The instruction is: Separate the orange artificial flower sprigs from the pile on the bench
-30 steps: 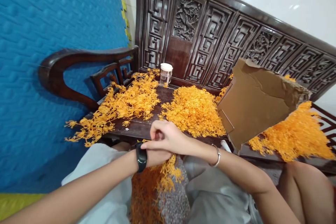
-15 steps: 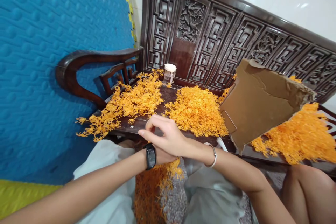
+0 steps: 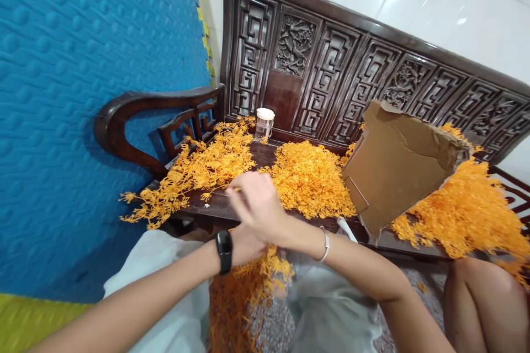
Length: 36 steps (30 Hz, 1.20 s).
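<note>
My right hand [image 3: 256, 207], with a silver bracelet on the wrist, hovers over the front edge of the dark wooden bench [image 3: 215, 207], blurred by motion, near the left pile of orange plastic sprigs [image 3: 199, 168]. My left hand [image 3: 244, 242], with a black watch on the wrist, lies mostly under the right one and rests on a bunch of orange sprigs [image 3: 248, 287] that hangs down over my lap. Its fingers are hidden.
A second orange pile [image 3: 310, 176] lies mid-bench, a third [image 3: 467, 209] at the right behind a torn cardboard piece [image 3: 397, 160]. A small clear jar with a white lid [image 3: 264, 123] stands by the carved backrest. A blue foam mat [image 3: 83, 94] covers the left. A bare knee [image 3: 484, 298] shows at the right.
My right hand has lifted off my left wrist and moved forward and up over the bench edge. My left hand stays in my lap with the bunch.
</note>
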Each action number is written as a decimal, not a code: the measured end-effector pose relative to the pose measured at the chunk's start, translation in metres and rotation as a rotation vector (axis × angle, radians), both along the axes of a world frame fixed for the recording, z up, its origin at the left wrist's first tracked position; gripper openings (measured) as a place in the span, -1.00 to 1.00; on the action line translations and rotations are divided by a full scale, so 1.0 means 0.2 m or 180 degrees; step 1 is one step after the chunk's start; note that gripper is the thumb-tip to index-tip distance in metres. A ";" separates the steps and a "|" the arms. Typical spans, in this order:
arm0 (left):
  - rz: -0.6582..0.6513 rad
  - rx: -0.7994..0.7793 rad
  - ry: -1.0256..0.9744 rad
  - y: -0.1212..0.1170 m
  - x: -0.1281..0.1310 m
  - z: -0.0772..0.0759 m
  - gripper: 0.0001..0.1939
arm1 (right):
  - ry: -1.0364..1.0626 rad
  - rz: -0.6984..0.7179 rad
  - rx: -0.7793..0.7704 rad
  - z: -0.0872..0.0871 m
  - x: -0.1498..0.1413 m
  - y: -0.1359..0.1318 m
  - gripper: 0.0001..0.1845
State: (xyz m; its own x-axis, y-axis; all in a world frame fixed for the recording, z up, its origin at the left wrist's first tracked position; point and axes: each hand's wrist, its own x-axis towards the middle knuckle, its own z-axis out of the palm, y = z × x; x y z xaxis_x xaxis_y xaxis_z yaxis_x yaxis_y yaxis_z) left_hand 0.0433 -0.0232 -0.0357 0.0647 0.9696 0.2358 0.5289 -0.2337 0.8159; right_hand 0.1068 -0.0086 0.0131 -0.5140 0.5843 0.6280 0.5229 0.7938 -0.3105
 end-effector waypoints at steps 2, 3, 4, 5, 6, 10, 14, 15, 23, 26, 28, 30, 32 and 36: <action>-0.0558 0.0012 0.0252 0.02 -0.08 0.02 -0.68 | 0.0633 -0.0334 0.0020 0.07 0.10 0.07 -0.82; -0.0860 0.0054 0.0298 0.03 -0.11 0.03 -0.73 | 0.0941 -0.0461 -0.0049 0.09 0.15 0.11 -0.82; -0.1095 0.0108 0.0238 0.04 -0.14 0.04 -0.76 | 0.1208 -0.0542 -0.0169 0.11 0.20 0.15 -0.82; -0.1219 0.0129 0.0042 0.06 -0.16 0.04 -0.78 | 0.1434 -0.0574 -0.0337 0.11 0.25 0.18 -0.81; -0.1224 0.0062 -0.0287 0.07 -0.17 0.05 -0.79 | 0.1617 -0.0561 -0.0537 0.11 0.29 0.21 -0.80; -0.0702 -0.0871 -0.1902 0.12 -0.17 0.04 -0.78 | 0.1900 -0.0349 -0.1323 0.08 0.38 0.30 -0.74; -0.0612 -0.1216 -0.2311 0.16 -0.18 0.03 -0.75 | 0.1235 0.0014 -0.2062 0.04 0.42 0.33 -0.64; -0.0628 -0.1267 -0.2354 0.16 -0.18 0.03 -0.75 | 0.1010 0.0128 -0.2199 0.03 0.43 0.33 -0.64; -0.0621 -0.1479 -0.2895 0.18 -0.16 0.03 -0.82 | 0.0036 0.0825 -0.2927 -0.01 0.47 0.32 -0.77; -0.0592 -0.1478 -0.2896 0.19 -0.16 0.02 -0.83 | 0.0567 0.0755 -0.2908 -0.02 0.47 0.33 -0.80; -0.0612 -0.1488 -0.2885 0.19 -0.16 0.02 -0.85 | 0.0915 0.0520 -0.2686 -0.02 0.47 0.34 -0.84; -0.0670 -0.1499 -0.2889 0.18 -0.16 0.03 -0.88 | 0.1261 0.0176 -0.2433 -0.03 0.47 0.35 -0.87; -0.0768 -0.1501 -0.2900 0.15 -0.15 0.04 -0.83 | 0.1669 -0.0152 -0.2311 -0.03 0.46 0.36 -0.89; -0.0935 -0.1532 -0.2878 0.11 -0.10 0.07 -0.63 | 0.2399 -0.0448 -0.2275 -0.04 0.43 0.37 -0.91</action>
